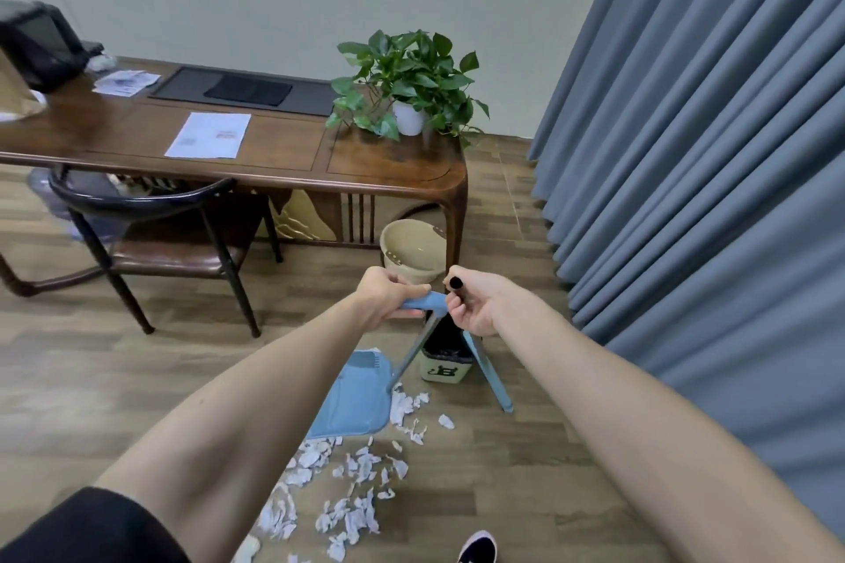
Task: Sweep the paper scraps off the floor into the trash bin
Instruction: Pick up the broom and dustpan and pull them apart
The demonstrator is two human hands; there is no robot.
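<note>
White paper scraps (361, 489) lie scattered over the wooden floor in front of me. A blue dustpan (354, 402) stands on the floor at their far edge, on a grey pole with a blue grip; my left hand (388, 293) is closed on that grip. My right hand (480, 304) grips the black-capped top of a blue broom (491, 379), which slants down to the right and touches the floor beside the scraps. Just beyond, between the two handles, sits a small beige trash bin (446, 368) with a black liner.
A wooden desk (283, 160) with papers and a potted plant (409, 82) stands ahead, a black chair (151, 219) tucked under it. A beige basket (414, 249) sits under the desk's right end. Grey curtains (708, 151) fill the right. My shoe (478, 549) shows at the bottom.
</note>
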